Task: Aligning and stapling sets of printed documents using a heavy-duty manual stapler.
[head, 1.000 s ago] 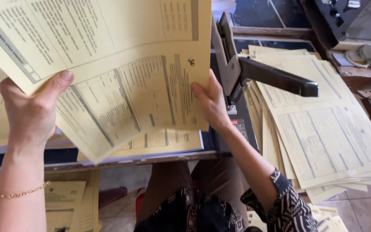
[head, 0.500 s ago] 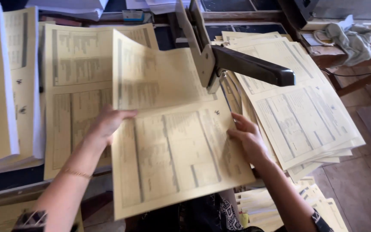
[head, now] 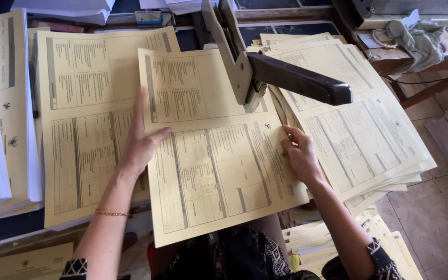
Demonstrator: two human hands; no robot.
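Item one: the folded yellow form (head: 219,171), which we count as a single large printed sheet, lying centre frame on the desk (head: 6,236) with its near edge overhanging toward our lap. Its top edge sits under the head of the stapler.

Item two: our left hand (head: 141,140), left of centre, flat and fingers spread, pressing the sheet's left edge; its grip is apart, clamped on nothing. One gold bracelet (head: 111,212) on that wrist.

Item three: our right hand (head: 301,155), right of centre, fingers curled at the sheet's right edge. We cannot tell whether the grip pinches the paper or merely rests on it.

Item four: one long-arm stapler (head: 265,72), upper centre, grey metal frame with a black handle pointing right, raised above the sheet.

Item five: stacks of like yellow forms. We count one stack (head: 84,103) just left of the held sheet, touching our left hand from beneath; one fanned pile (head: 369,135) on the right; one white-edged bundle (head: 1,119) at far left; one loose heap (head: 333,243) at lower right, below desk level. Individual sheets are too many to count.

Item six: one grey-green cloth (head: 416,41), upper right corner, crumpled on a wooden ledge.

Item seven: one white paper bundle (head: 68,10), upper left edge.
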